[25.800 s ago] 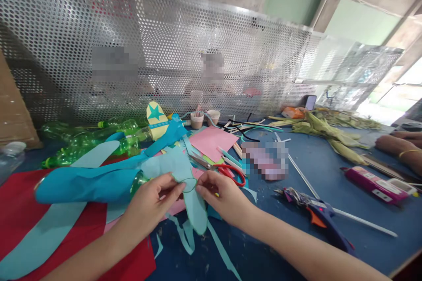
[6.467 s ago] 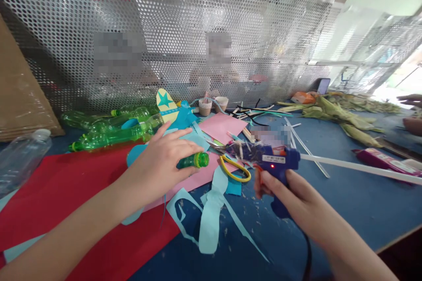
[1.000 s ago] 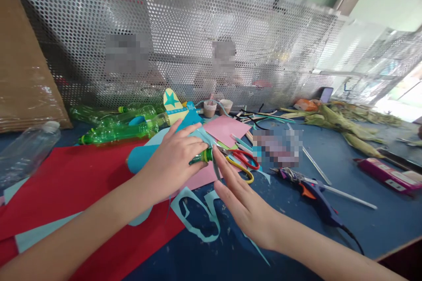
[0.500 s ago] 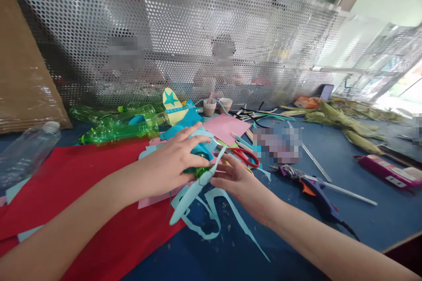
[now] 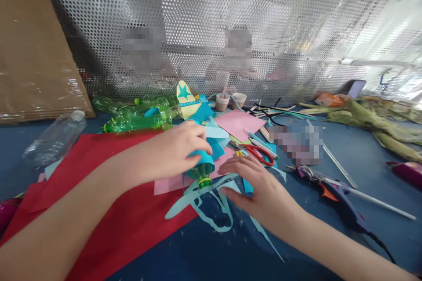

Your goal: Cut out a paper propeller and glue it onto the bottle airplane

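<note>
My left hand [image 5: 180, 151] is closed from above around a green plastic bottle [image 5: 201, 171] wrapped in blue paper, its neck facing me. On the bottle's cap end sits a light blue paper propeller [image 5: 184, 202], one blade pointing lower left and the other toward my right hand. Fingers apart, my right hand [image 5: 252, 182] hovers beside the right blade; whether it touches the blade I cannot tell. Light blue paper offcuts [image 5: 217, 228] lie beneath the propeller. Pale blue wing-like paper [image 5: 216, 132] shows behind my left fingers.
Red paper [image 5: 132, 224] spreads under my left arm. Red-handled scissors [image 5: 260, 154] lie behind my right hand, a glue gun [image 5: 343, 202] to its right. Green bottles [image 5: 138, 123], a clear bottle [image 5: 56, 138], pink paper [image 5: 240, 124] and cups [image 5: 222, 103] stand or lie farther back.
The propeller has turned from a steep slant to a flatter one. My right hand has shifted slightly away from its centre, and more of the bottle's neck shows. The view has swung left.
</note>
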`<state>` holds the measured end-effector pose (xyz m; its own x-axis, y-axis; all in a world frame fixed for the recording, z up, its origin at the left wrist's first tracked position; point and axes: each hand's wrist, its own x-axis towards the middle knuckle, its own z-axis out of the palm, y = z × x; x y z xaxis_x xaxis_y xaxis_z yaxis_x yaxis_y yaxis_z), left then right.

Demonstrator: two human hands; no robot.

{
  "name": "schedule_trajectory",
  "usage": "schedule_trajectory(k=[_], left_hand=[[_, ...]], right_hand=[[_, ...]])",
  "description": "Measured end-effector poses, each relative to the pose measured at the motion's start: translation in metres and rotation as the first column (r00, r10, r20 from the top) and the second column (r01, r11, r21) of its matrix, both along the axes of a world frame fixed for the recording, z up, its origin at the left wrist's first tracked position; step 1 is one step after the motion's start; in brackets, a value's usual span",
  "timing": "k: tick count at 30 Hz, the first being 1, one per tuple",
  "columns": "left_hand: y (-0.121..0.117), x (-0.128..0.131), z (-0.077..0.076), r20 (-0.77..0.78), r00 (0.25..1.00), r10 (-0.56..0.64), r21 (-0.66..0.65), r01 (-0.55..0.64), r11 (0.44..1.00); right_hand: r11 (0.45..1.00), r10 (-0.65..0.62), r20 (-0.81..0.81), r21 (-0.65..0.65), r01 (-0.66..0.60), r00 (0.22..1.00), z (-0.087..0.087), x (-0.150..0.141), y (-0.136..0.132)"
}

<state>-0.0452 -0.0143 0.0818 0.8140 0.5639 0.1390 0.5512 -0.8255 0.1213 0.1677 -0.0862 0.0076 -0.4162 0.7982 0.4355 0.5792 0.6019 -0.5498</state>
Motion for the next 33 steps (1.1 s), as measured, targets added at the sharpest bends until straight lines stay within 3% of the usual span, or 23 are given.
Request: schedule_trajectory(k=[2,5,10,15,18,25,33], left_hand=[[0.008,-0.01,0.009,0.0,0.995,0.099,-0.062,-0.099,0.993],[0.024,-0.026,0.015,-0.004,0.975,0.223,-0.054,-0.223,0.973],[0.053,-0.042,-0.002,0.168,0.915,0.367,-0.087,-0.357,0.93],[0.076,-0.045,-0.039,0.249,0.874,0.417,-0.191,-0.378,0.906],[0.082,-0.047,-0.053,0.264,0.864,0.429,-0.242,-0.371,0.896],[0.083,-0.047,-0.061,0.284,0.859,0.427,-0.311,-0.338,0.888],[0.083,-0.041,-0.063,0.295,0.83,0.474,-0.327,-0.378,0.866]], right_hand=[[0.995,0.087,0.083,0.04,-0.09,0.993,-0.002,-0.006,-0.001],[0.985,0.104,0.197,0.113,-0.128,0.975,-0.005,-0.016,-0.001],[0.966,0.067,0.355,0.211,-0.15,0.933,-0.006,-0.026,0.003],[0.957,0.081,0.369,0.231,-0.176,0.926,-0.01,-0.026,0.009],[0.951,0.125,0.345,0.225,-0.211,0.93,-0.012,-0.025,0.011],[0.948,0.176,0.302,0.204,-0.244,0.937,-0.012,-0.021,0.015],[0.959,0.203,0.253,0.141,-0.244,0.946,-0.017,-0.009,0.024]])
